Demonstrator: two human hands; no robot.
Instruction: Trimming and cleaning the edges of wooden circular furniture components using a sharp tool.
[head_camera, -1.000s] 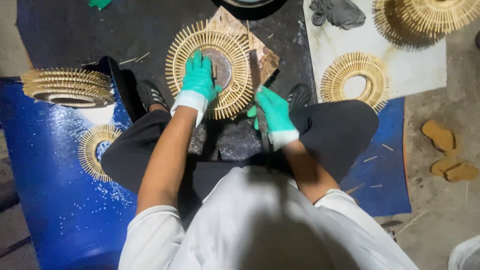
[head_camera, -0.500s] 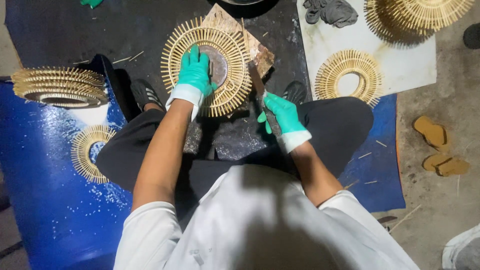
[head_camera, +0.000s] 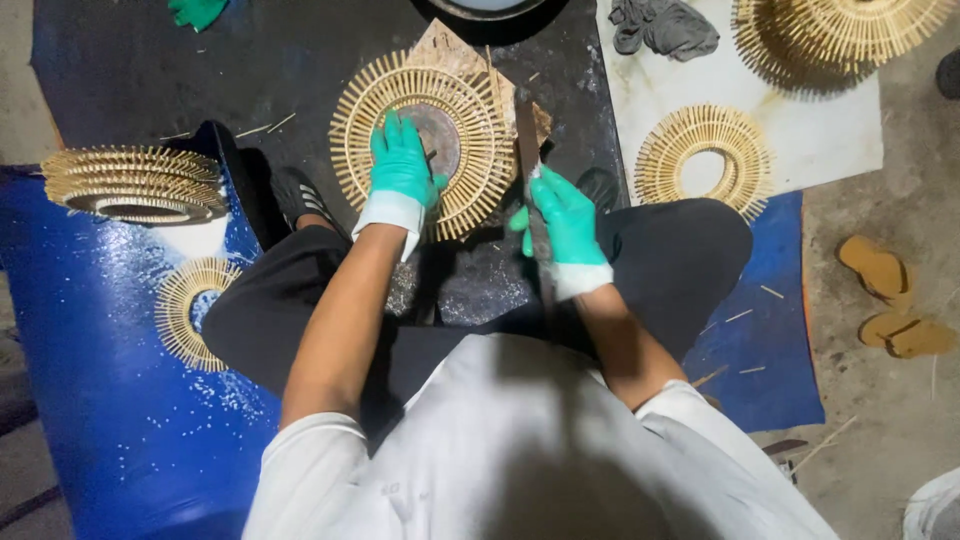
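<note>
I sit cross-legged on the floor, both hands in green gloves. My left hand (head_camera: 402, 165) presses flat on a round ring of radiating bamboo sticks (head_camera: 355, 125) that lies on a brown board (head_camera: 445, 50). My right hand (head_camera: 565, 215) grips the handle of a long dark blade (head_camera: 526, 130), held upright with its edge at the right rim of the ring.
A stack of finished stick rings (head_camera: 130, 180) stands at left, with a single ring (head_camera: 185, 310) below it on the blue sheet (head_camera: 90, 400). More rings (head_camera: 705, 160) (head_camera: 850, 30) lie on a white sheet at right, beside a grey cloth (head_camera: 665, 25). Sandals (head_camera: 890, 300) rest on the bare floor.
My right hand has lifted from my knee toward the ring, bringing the blade up against its right rim. My left hand stays pressed on the ring.
</note>
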